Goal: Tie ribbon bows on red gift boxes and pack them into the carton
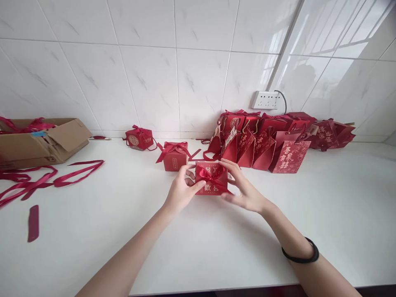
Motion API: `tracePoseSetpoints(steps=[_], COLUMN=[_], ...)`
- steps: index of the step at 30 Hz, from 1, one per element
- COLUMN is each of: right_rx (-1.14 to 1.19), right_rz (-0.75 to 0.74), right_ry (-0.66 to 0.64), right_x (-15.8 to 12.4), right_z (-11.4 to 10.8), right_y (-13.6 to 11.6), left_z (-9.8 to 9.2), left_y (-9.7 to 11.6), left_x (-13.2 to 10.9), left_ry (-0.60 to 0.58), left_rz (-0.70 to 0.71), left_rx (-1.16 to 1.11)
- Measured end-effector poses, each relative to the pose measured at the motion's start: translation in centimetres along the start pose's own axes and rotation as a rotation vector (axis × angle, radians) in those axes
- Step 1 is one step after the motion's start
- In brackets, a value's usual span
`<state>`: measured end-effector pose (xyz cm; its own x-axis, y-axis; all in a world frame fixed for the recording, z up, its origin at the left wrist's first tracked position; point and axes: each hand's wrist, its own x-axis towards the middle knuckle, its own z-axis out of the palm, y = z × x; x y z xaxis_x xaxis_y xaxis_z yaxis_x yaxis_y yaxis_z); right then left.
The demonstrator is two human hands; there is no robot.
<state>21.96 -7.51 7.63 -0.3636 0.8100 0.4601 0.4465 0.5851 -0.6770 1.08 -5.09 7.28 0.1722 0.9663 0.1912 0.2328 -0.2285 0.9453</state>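
Observation:
In the head view a red gift box [213, 189] with gold characters and a satin bow [210, 175] sits on the white counter. My left hand [182, 187] is closed on its left side, thumb on the near face near the bow and fingers along the edge. Around the right side, my right hand [243, 187] has its fingers spread, the index at the far right corner and the thumb by the near right corner. A second ribbon-tied red box [175, 159] stands just behind my left hand.
Several red gift bags [262, 150] and boxes line the wall at right, under a power strip [266, 100]. A smaller red box [139, 138] stands back left. At far left are a cardboard carton [68, 138], loose red ribbon [78, 175] and a dark red strip [33, 223].

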Motion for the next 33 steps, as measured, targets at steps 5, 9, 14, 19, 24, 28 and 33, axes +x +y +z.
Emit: tracePoseSetpoints(steps=[5, 9, 14, 19, 24, 28, 33], right_rx=[0.185, 0.117, 0.113, 0.181, 0.197, 0.189, 0.204], right_rz=[0.075, 0.072, 0.136, 0.224, 0.252, 0.226, 0.243], right_ry=[0.141, 0.199, 0.328, 0.404, 0.424, 0.410, 0.450], right_x=[0.1, 0.5, 0.9, 1.0, 1.0, 1.2, 1.3], right_z=[-0.8, 0.0, 0.7, 0.4, 0.6, 1.4, 1.7], right_y=[-0.2, 0.0, 0.0, -0.2, -0.6, -0.9, -0.9], left_z=[0.0, 0.1, 0.2, -1.5, -2.3, -0.6, 0.8], left_y=[0.2, 0.2, 0.4, 0.9, 1.3, 1.0, 0.3], left_x=[0.1, 0.1, 0.1, 0.1, 0.2, 0.0, -0.5], left_ry=[-0.004, 0.005, -0.020, -0.325, -0.419, 0.010, 0.169], left_rz=[-0.037, -0.065, -0.103, -0.088, -0.026, 0.132, 0.406], left_rx=[-0.040, -0.048, -0.008, 0.075, 0.003, 0.054, 0.219])
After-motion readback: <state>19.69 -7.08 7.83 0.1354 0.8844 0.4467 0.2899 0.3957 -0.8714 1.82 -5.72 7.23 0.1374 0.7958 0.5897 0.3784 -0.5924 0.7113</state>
